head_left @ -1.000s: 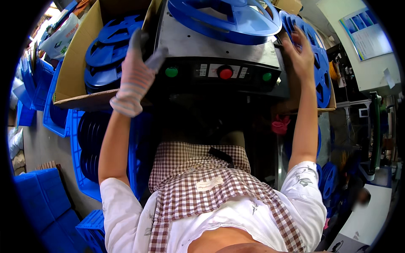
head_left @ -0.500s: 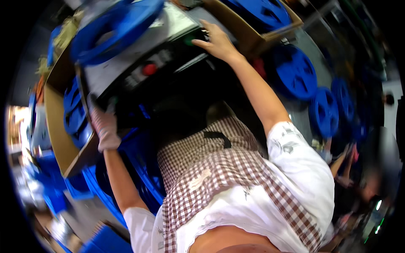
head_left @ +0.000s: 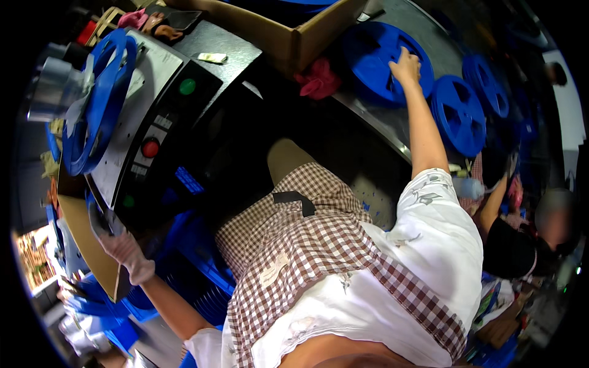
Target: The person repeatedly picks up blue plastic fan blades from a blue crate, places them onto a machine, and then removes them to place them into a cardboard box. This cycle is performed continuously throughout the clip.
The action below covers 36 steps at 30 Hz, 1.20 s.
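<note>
My right hand [head_left: 407, 67], bare, is on a blue spoked plastic reel [head_left: 374, 46] lying on the metal table at the right. Its fingers are curled at the reel's middle openings. My left hand [head_left: 127, 250] wears a pale pink glove with dark grey fingertips. Its fingers and thumb are stretched out and apart at the rim of a cardboard box [head_left: 92, 251], below the machine's corner. Another blue reel [head_left: 101, 104] stands tilted on the machine [head_left: 153, 67], against a metal cylinder [head_left: 55, 89].
The machine's black front panel has a green button [head_left: 187, 86] and a red button [head_left: 150, 147]. Beside the held reel lie more blue reels [head_left: 459, 116], a pink cloth [head_left: 318, 78] and a cardboard box [head_left: 297, 46]. Blue reels sit stacked low at left. A co-worker [head_left: 515, 239] is at the right.
My right hand has left the machine's right end and reached across to the blue reel on the table. The view has turned right. My left hand stays near the left box.
</note>
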Motion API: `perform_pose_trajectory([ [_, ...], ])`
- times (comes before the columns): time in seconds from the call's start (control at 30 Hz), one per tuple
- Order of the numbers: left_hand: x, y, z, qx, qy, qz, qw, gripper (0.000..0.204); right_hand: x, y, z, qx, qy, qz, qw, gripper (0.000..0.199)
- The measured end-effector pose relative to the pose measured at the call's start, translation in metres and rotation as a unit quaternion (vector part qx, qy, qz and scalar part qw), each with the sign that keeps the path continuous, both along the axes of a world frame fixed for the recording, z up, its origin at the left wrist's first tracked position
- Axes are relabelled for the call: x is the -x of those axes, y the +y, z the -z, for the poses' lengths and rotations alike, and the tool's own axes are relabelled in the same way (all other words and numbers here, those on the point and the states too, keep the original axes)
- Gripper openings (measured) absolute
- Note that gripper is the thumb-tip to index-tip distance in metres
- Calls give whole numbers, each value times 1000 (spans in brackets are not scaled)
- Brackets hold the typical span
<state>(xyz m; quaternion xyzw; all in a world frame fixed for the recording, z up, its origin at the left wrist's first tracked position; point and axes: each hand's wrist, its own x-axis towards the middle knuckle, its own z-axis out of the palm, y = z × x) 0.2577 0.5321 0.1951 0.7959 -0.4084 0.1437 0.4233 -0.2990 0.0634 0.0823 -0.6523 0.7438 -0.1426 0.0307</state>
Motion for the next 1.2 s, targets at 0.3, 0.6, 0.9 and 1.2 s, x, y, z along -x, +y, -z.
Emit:
perform_pose_trajectory([
  [0.3,-28,-30,-53,-30,-99,90,991,39,-29,-43,10,-295,8,114,949,108],
  [0.6,-63,-70,-76,-158,-215,84,960,38,-41,-94,54,-362,186,-94,909,89],
  [0.9,-101,-88,-62,-275,-353,23,894,46,28,-57,41,-130,-114,-56,983,62],
  [1.2,-94,-1,-89,-152,-421,-80,891,25,13,119,-96,-55,-593,-165,786,34],
])
